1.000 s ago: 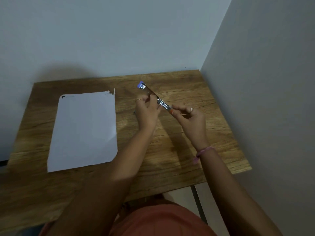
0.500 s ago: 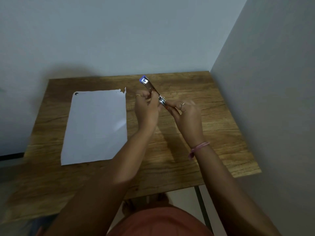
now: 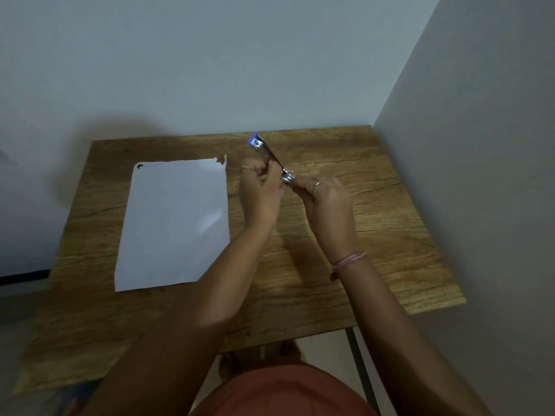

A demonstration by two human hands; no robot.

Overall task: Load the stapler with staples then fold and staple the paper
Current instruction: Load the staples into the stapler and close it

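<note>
We hold the slim silver metal stapler with blue end cap (image 3: 268,157) above the wooden table (image 3: 375,211), cap toward 11 o'clock. Left hand (image 3: 260,192) grips its middle; right hand (image 3: 326,198) pinches the near end, likely seating staples. The white paper sheet (image 3: 174,220) lies flat at 9 o'clock, unfolded.

A wooden table (image 3: 375,211) with a strong grain pattern stands in the corner of the room, its far edge against one wall and its right edge against another. A single white sheet of paper (image 3: 174,223) lies flat on its left half, slightly askew, with a ragged tear at its far right corner and a dark mark at its far left corner.
</note>
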